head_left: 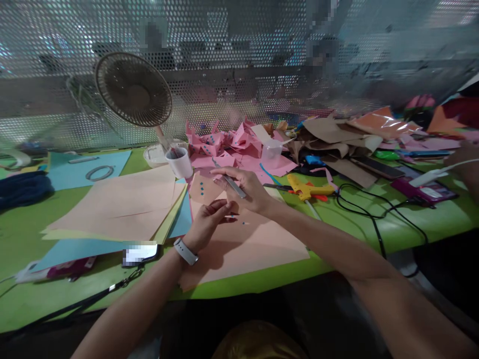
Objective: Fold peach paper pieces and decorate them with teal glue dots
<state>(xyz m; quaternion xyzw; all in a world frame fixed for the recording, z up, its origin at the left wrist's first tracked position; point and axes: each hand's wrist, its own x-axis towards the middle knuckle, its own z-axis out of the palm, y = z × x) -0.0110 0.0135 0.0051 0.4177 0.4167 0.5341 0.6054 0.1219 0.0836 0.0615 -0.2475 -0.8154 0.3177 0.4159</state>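
My right hand (250, 189) holds a slim silver pen-like tool (234, 185), slanted across the fingers; its exact kind is unclear. Close beside it, my left hand (210, 219) has its fingers curled and thumb pressed in, and whatever they hold is too small to make out. Both hands are over a large peach paper sheet (254, 254). Just beyond the left hand, a smaller peach paper piece (196, 189) bears a row of blue dots (202, 189). A few more blue dots show near the left fingertips.
Folded pink paper pieces (213, 142) crowd the back, near a white cup (179, 163) and a fan (133, 89). Stacked paper sheets (116, 204) and a phone (140, 254) lie left. Rightward are a yellow glue gun (309, 188), black cable (368, 214), brown paper and another person's arm (466, 167).
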